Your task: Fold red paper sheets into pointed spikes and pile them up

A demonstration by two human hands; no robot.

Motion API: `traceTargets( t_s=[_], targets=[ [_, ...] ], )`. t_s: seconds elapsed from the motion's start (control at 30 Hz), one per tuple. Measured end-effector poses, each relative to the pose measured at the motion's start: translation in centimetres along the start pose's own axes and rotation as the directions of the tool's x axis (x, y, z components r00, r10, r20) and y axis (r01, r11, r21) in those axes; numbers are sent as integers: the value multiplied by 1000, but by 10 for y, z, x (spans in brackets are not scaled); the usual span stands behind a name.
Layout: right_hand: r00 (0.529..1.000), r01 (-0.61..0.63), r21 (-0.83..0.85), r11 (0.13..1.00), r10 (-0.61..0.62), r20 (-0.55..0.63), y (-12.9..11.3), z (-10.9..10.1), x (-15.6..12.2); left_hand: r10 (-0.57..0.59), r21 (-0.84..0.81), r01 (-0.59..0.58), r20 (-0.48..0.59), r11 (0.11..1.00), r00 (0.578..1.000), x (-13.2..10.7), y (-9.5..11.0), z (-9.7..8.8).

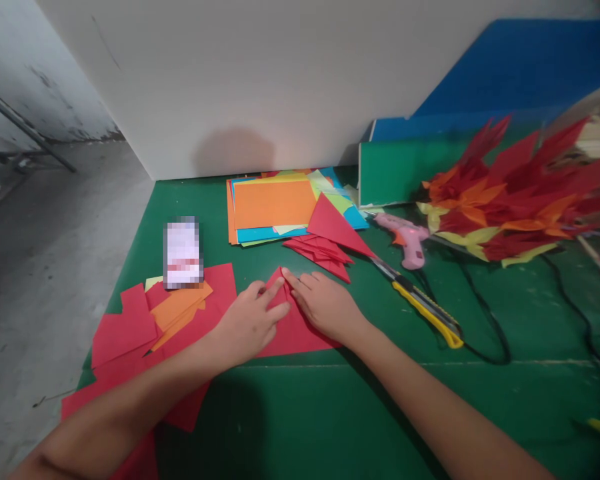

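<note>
A red paper sheet point(293, 333) lies on the green table point(330, 413), folded to a point at its far end. My left hand point(247, 323) rests on its left side with the forefinger stretched toward the tip. My right hand point(323, 303) lies flat on its right side, fingers extended and pressing the fold near the point. Both hands press the paper down rather than grip it. Just beyond them sits a small pile of folded red triangles point(323, 252).
A stack of coloured sheets point(275, 207) topped with orange lies further back. Loose red and orange sheets point(145, 320) and a phone point(183, 253) are at left. A yellow utility knife point(425, 308), pink glue gun point(407, 239) with black cord, and red-orange paper ornament point(515, 200) lie right.
</note>
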State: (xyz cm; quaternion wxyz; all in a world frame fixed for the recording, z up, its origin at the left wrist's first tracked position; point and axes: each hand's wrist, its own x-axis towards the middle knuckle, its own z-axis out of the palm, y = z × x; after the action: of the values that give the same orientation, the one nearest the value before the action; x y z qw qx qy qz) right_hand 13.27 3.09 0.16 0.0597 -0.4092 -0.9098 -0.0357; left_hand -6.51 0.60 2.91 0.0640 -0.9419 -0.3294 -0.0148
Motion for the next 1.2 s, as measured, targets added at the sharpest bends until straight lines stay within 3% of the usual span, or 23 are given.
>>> traceTargets(
  t_s=[0.33, 0.57, 0.73, 1.03, 1.2],
  targets=[
    [996, -38, 15, 999, 37, 76, -3, -5, 2, 9, 71, -14, 63, 997, 998, 4, 3, -2],
    [974, -157, 71, 985, 143, 174, -6, -12, 10, -32, 23, 31, 7, 999, 999, 6, 3, -4],
    [966, -176, 63, 982, 160, 205, -9, -15, 14, -16, 51, 16, 0, 999, 1000, 5, 4, 0],
    [995, -56, 158, 986, 43, 85, 1, -10, -1, 12, 66, -15, 39, 998, 999, 3, 5, 4],
    [999, -44, 177, 983, 38, 36, 5, -8, -5, 22, 67, -24, 31, 997, 999, 3, 4, 3]
  ],
)
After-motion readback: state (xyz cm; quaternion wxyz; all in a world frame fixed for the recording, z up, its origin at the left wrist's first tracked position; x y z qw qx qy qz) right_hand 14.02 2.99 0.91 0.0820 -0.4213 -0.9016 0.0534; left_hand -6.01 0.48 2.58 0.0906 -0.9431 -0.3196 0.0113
